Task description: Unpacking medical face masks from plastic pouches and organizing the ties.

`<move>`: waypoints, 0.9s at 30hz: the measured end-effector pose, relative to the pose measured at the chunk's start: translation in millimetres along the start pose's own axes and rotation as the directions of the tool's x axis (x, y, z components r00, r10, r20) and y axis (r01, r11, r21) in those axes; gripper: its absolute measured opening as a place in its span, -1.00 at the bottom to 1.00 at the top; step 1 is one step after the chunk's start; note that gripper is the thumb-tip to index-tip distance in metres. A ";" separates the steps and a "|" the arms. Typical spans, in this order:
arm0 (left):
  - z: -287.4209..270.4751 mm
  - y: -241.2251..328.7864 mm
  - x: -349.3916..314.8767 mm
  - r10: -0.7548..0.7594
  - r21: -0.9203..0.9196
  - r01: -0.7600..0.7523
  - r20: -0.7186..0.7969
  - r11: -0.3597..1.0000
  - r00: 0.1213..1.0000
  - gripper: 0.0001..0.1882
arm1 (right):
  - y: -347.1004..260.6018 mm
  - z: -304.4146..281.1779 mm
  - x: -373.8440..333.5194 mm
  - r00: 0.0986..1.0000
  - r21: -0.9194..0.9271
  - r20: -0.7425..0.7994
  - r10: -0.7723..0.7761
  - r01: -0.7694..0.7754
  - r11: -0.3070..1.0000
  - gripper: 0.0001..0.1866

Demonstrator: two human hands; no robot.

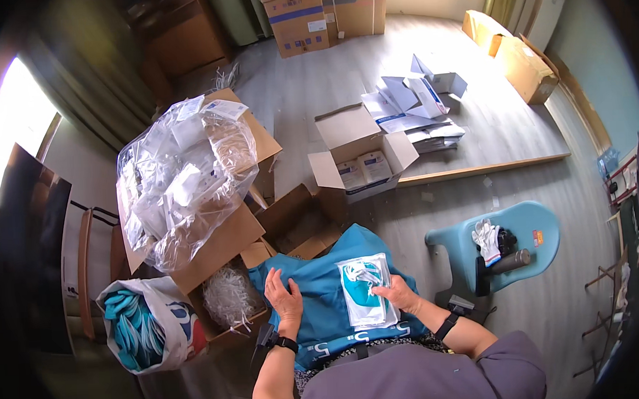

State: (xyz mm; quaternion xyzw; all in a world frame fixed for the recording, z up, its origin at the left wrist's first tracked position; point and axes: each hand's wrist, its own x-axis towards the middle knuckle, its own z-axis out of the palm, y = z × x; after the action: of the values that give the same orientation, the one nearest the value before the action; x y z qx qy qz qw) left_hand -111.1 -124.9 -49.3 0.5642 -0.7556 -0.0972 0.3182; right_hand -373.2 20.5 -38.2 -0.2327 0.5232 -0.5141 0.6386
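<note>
A teal cloth covers my lap, with white print along its near edge. On its right half lies a small stack of clear plastic packets; the top one shows a teal fabric piece with white straps. My right hand grips the right edge of these packets, thumb on top, its other fingers mostly hidden. Left of them, my left hand rests on the cloth with fingers extended, holding nothing. A white bag full of teal fabric pieces stands to the left.
A large clear bag of packets tops a carton at left, near a box of shredded paper. An open carton holds small white boxes. A blue stool at right carries gloves and a dark cylinder.
</note>
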 end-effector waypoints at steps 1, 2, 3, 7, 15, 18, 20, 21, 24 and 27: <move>-11.7 13.4 -3.8 0.078 -0.002 -0.078 0.013 0.997 0.997 -0.66 | 2.8 2.2 -8.5 0.999 0.048 -0.037 -0.039 0.041 0.998 -0.64; -22.4 23.0 -10.9 0.144 -0.001 -0.144 0.016 0.990 0.989 -0.67 | 4.3 4.5 -14.8 0.995 0.085 -0.062 -0.074 0.079 0.993 -0.64; -28.6 31.6 -29.8 0.179 -0.141 -0.166 0.086 0.976 0.980 -0.67 | 10.2 0.9 -18.7 0.994 0.204 -0.111 -0.020 0.043 0.978 -0.66; -74.2 76.3 -99.3 0.381 -0.542 -0.096 0.443 0.835 0.812 -0.57 | 6.4 -14.4 -30.4 0.972 0.416 -0.232 0.036 0.066 0.907 -0.75; -117.7 28.3 -129.9 0.414 -0.380 -0.190 0.687 0.905 0.598 -0.65 | 5.3 -28.4 -54.7 0.961 0.321 -0.267 0.069 0.021 0.947 -0.75; -149.4 41.8 -116.5 0.436 -0.424 -0.144 0.752 0.894 0.495 -0.67 | -21.4 -31.8 -65.5 0.989 0.087 -0.150 0.002 0.011 0.996 -0.69; -154.8 39.2 -112.1 0.369 -0.350 -0.121 0.849 0.929 0.377 -0.72 | -45.0 -28.3 -68.8 0.988 -0.260 -0.130 -0.082 0.046 0.964 -0.68; -156.7 37.1 -105.9 0.301 -0.283 -0.105 0.914 0.953 0.272 -0.69 | -58.4 -22.0 -71.5 0.980 -0.497 -0.122 -0.159 0.078 0.864 -0.67; -152.9 34.8 -72.3 0.200 -0.202 -0.005 0.964 0.979 0.173 -0.42 | -101.5 20.7 -85.6 0.948 -0.900 -0.095 -0.303 0.048 0.434 -0.57; -129.5 70.5 -58.1 0.088 -0.512 0.465 0.735 0.722 0.673 -0.26 | -100.8 71.9 -84.5 0.958 -0.963 -0.146 -0.246 -0.081 0.259 -0.47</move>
State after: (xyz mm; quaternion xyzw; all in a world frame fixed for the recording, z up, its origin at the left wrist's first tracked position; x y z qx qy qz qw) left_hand -81.0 -20.0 65.6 0.4091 -0.6625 -0.6056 0.1641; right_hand -343.2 42.6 107.0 -0.5276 0.7945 -0.1497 0.2607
